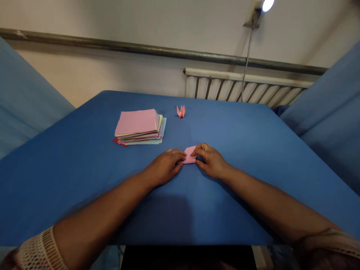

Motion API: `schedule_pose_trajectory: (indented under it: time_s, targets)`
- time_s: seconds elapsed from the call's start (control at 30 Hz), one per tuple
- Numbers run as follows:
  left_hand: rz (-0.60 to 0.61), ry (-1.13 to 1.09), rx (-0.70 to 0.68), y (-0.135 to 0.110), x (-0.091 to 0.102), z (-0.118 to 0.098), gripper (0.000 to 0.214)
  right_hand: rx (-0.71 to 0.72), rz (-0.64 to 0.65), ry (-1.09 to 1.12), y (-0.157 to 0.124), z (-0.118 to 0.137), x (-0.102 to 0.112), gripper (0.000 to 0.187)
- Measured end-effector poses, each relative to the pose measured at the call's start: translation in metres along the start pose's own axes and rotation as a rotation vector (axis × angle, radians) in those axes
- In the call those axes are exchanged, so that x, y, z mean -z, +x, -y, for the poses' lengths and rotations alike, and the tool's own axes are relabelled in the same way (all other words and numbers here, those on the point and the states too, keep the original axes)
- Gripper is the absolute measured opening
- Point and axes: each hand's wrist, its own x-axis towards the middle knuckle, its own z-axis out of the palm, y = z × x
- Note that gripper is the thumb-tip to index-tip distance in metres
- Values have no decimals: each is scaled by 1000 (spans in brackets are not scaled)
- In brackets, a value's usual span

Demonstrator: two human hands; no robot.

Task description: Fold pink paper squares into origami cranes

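A small folded pink paper (189, 155) lies on the blue table (84, 168) in front of me. My left hand (165, 167) rests on the table with its fingertips pressed on the paper's left edge. My right hand (210, 159) pinches the paper's right side with curled fingers. Both hands partly cover the paper.
A stack of coloured paper sheets (139, 127), pink on top, sits at the back left. A small folded pink paper figure (180, 111) stands behind it to the right. Blue cloth surfaces flank the table. A railing (244, 88) and a lamp (266, 5) are at the back.
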Motion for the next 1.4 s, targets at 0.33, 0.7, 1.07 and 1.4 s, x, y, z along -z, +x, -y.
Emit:
schedule_pose_trajectory:
  time_s: [0.33, 0.7, 1.07, 1.4]
  targets:
    - [-14, -27, 108, 3, 4, 0, 14, -19, 39, 101, 7, -5, -2, 11]
    - [-89, -71, 193, 9, 1, -4, 16, -153, 1, 67, 11, -6, -4, 12]
    - [-62, -122, 283, 14, -2, -8, 25, -222, -26, 57, 9, -1, -6, 11]
    - [-22, -106, 306, 16, 0, -8, 14, -244, -57, 43, 10, 0, -7, 16]
